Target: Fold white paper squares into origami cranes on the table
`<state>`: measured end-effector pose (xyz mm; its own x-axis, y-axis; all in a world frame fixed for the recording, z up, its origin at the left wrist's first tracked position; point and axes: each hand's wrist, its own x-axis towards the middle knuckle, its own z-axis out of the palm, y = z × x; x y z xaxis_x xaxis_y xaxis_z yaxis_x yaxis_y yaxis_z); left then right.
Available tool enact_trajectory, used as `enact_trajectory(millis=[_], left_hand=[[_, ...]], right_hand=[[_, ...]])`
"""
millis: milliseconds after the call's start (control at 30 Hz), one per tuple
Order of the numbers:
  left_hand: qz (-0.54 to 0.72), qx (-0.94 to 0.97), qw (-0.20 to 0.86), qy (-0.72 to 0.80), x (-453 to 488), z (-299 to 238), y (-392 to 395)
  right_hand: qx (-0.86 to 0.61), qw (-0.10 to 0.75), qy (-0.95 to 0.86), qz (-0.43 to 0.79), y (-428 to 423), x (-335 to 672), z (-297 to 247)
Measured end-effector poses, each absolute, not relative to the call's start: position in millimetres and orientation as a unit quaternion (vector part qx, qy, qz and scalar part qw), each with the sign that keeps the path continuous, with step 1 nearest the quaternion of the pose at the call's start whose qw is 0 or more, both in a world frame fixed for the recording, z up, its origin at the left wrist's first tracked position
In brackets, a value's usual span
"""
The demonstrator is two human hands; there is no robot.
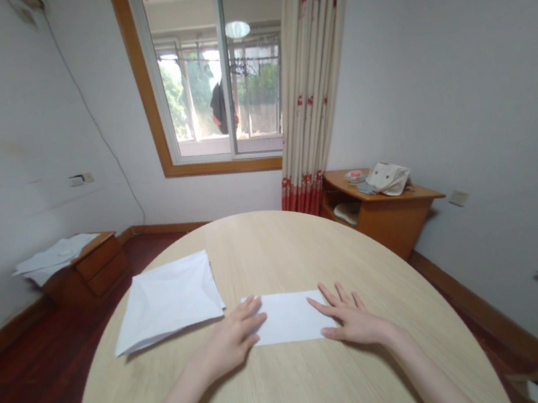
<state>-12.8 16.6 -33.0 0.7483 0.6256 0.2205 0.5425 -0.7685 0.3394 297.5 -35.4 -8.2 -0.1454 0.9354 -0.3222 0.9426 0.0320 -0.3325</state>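
A white sheet of paper (291,317), narrow and apparently folded, lies flat on the round wooden table (297,392) in front of me. My left hand (238,331) rests on its left end, fingers stretched out. On the right end lies my right hand (349,316), its fingers spread wide. Both hands touch the paper from above and neither grips it. To the left of my left hand is a stack of white paper sheets (170,300) with slightly lifted edges.
Behind the table on the left, a low wooden cabinet (104,263) has papers on top. A wooden corner desk (387,217) carrying a white bag (388,178) stands at the back right, beside a long curtain (308,74). The table's curved edge drops to a dark red floor.
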Motion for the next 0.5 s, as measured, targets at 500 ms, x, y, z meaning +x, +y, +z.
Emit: enact_trajectory(millis=[500], left_hand=[[0.175,0.865,-0.099,0.459,-26.6,-37.6,42.2]], right_hand=[[0.641,-0.032,0.735,-0.22,-38.6,277.3,1.8]])
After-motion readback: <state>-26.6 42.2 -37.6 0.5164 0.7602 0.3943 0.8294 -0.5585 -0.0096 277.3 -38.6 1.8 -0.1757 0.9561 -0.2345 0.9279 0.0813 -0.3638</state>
